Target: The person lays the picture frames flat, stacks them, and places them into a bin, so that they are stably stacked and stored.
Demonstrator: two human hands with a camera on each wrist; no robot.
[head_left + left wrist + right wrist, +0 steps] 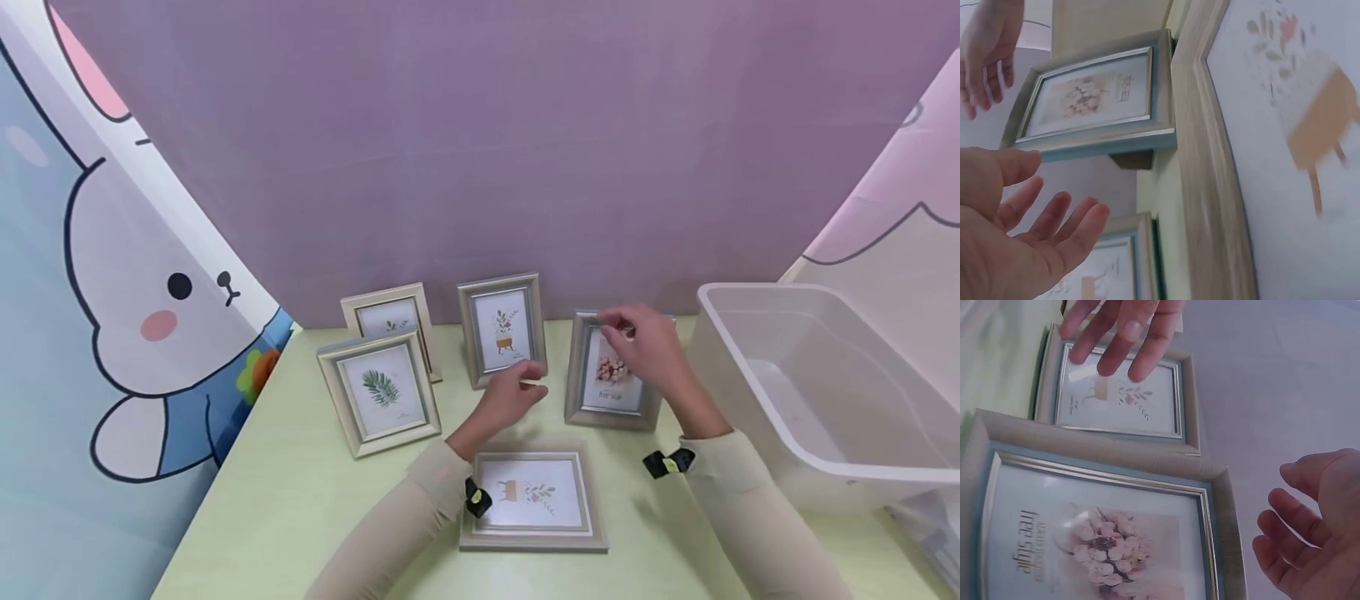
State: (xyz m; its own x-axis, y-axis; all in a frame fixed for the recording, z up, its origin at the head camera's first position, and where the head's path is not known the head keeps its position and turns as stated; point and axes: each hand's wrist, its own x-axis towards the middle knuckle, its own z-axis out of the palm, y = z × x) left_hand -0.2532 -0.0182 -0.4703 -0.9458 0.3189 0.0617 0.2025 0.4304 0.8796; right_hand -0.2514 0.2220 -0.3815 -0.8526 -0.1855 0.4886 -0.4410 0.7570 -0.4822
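Observation:
My left hand hovers over the table, its fingers loosely bent around nothing. Just beyond it stands a picture frame with a plant-in-a-pot print. Below my left forearm lies another picture frame, face up. My right hand is in front of the upper edge of a standing picture frame with pink flowers. In the right wrist view its relaxed fingers are apart from that flower frame and hold nothing. The left wrist view shows the left palm empty too.
On the left, a frame with a green leaf print stands before a cream frame, partly hiding it. A white plastic bin occupies the right side. Behind the pale green table hangs a purple backdrop.

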